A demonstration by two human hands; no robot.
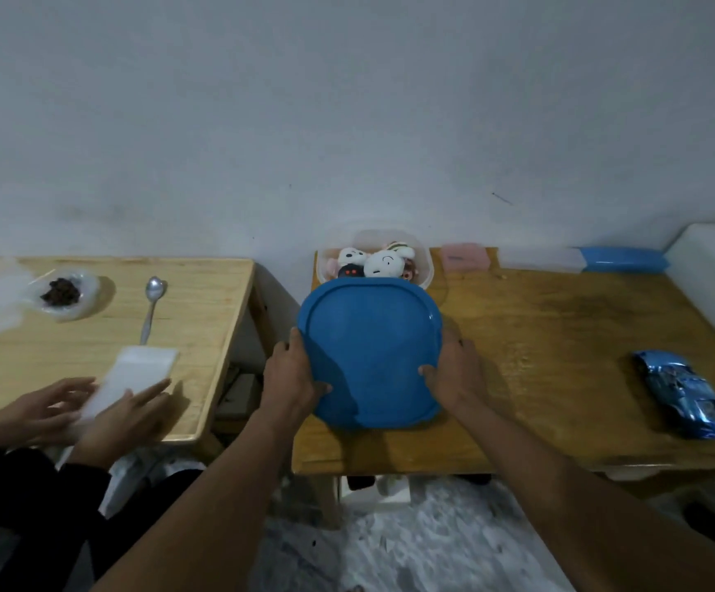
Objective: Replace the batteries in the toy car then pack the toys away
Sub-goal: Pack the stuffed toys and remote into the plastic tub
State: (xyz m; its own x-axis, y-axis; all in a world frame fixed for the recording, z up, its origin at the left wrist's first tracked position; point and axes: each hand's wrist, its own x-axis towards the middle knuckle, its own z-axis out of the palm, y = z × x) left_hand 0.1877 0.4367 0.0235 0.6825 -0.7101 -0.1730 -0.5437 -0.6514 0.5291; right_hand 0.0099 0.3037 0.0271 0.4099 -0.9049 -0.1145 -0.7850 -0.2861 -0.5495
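A large blue lid [370,350] is held above the near side of a clear plastic container [426,267] at the back of the wooden table. My left hand [289,373] grips the lid's left edge and my right hand [454,371] grips its right edge. Small plush toys [383,263] fill the container; the lid hides its front part. A shiny blue toy car [684,393] lies on the table far to the right, apart from both hands.
A pink box [463,257], a clear box [539,259] and another blue lid [622,259] line the wall. On a second table [202,335] to the left, another person's hands [91,403] handle a white packet, beside a spoon [153,305] and a bag of dark bits [63,292].
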